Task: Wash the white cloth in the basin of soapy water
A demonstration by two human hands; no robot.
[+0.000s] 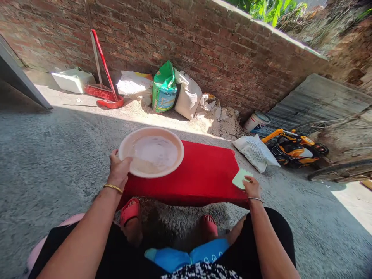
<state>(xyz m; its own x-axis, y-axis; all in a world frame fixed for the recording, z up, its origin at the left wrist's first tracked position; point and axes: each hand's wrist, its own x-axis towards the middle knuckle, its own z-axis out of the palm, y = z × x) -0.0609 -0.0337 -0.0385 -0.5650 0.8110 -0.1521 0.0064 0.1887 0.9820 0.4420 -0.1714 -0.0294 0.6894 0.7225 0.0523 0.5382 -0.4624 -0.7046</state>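
My left hand [119, 169] grips the near-left rim of a round pale pink basin [179, 159], thumb over the edge. The basin stands at the left end of a low red table [206, 166], and clear liquid seems to lie in its bottom. At the table's right end, my right hand [252, 187] pinches a flat, pale green phone [239, 178] by its right side. The phone is at the table's edge; whether it touches the top I cannot tell.
Against the brick wall are a red broom and dustpan [112, 102], a white box [74, 80], a green sack [164, 91] and other sacks. On the right are a bucket [255, 122], a white bag [255, 150] and a yellow toy excavator [295, 149]. A blue cloth [174, 259] lies between my legs.
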